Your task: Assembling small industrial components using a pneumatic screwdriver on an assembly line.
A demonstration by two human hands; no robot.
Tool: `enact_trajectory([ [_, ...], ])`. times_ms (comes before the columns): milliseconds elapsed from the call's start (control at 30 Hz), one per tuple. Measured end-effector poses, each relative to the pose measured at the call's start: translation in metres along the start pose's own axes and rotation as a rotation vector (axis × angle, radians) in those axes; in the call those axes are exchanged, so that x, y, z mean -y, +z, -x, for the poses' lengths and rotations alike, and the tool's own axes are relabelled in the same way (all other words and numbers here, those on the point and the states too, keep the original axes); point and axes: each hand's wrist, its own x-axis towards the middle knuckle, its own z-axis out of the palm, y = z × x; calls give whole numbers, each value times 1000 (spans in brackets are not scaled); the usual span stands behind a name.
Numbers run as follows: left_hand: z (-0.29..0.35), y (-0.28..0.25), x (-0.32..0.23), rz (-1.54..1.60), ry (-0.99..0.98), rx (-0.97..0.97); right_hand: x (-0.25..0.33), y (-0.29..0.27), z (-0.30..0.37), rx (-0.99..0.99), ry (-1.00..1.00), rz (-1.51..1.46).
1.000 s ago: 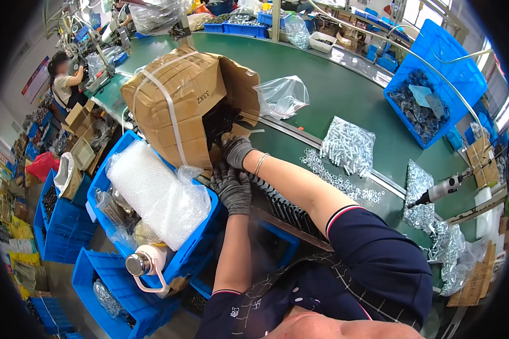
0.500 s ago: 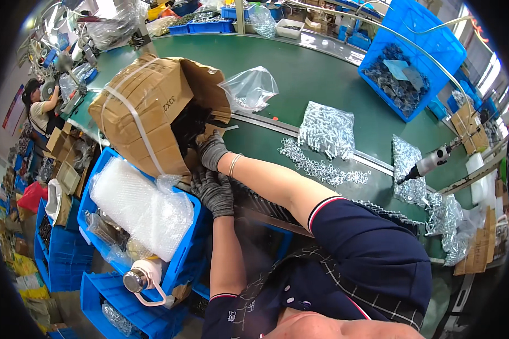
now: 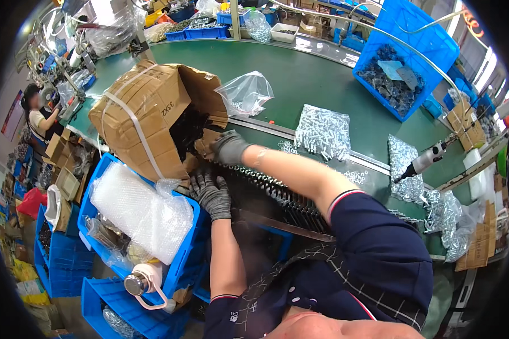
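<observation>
A cardboard box [image 3: 133, 121] lies tilted on its side at the left of the green table, its mouth facing right, with black parts [image 3: 191, 130] inside. My right hand [image 3: 230, 148], in a grey glove, is at the box's mouth beside a loose flap. Its fingers are curled, and what they hold is hidden. Against the box's lower front edge rests my left hand [image 3: 211, 195], also gloved, with its fingers spread. Under my right forearm runs a long row of black parts with silver fasteners [image 3: 283, 198], standing close together along the table's near edge.
Bagged silver fasteners [image 3: 322, 131] and a clear bag [image 3: 246, 95] lie beyond my right arm. A power screwdriver [image 3: 424, 163] hangs at the right. A tilted blue bin [image 3: 398, 68] stands behind. Bubble wrap [image 3: 144, 209] and a bottle [image 3: 144, 279] fill a blue crate at left.
My right hand has drawn back a little to the right from the box's mouth, and its forearm has shifted, uncovering more of the row of black parts. My left hand has hardly moved.
</observation>
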Motion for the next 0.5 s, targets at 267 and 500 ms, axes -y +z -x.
enact_trajectory([
  [267, -12, -24, -26, -14, -19, 79, -177, 12, 139, -31, -13, 505],
  [500, -11, -16, -25, -51, -103, 99, -188, 31, 153, -110, -217, 578],
])
